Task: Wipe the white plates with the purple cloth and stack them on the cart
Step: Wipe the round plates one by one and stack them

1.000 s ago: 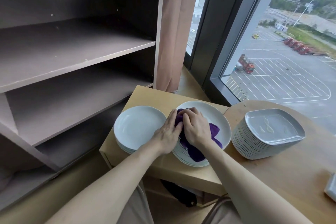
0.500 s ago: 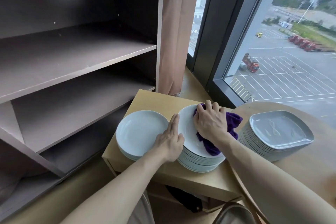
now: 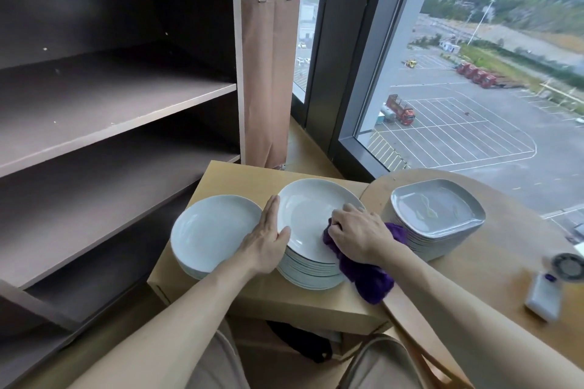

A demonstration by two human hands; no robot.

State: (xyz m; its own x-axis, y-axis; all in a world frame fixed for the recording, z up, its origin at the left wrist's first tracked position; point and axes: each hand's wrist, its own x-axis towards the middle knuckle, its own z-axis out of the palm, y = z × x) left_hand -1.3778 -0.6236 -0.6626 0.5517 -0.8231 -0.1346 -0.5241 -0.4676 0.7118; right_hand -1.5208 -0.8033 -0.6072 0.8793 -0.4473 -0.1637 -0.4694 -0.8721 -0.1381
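Head view, mid-wipe. Right hand (image 3: 360, 237), fingers curled on the bunched purple cloth (image 3: 369, 278), pressing it to the near-right rim of the top white plate (image 3: 309, 215) of the tall stack. Left hand (image 3: 268, 240), fingers straight and together, bracing that stack's left edge. Left of the stack, a shorter plate pile (image 3: 215, 227); right of it, square plates (image 3: 436, 208). No plate seen on the cart shelves (image 3: 110, 129) far left of it: probably early, all stacking left.

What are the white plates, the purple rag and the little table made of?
The white plates look like glazed ceramic: smooth, glossy, with soft window reflections; hard plastic cannot be ruled out. The purple cloth looks like soft, matte fabric, maybe microfibre, since it bunches into folds. The small table looks like light wood or wood-look board, smooth and matte, with square edges.
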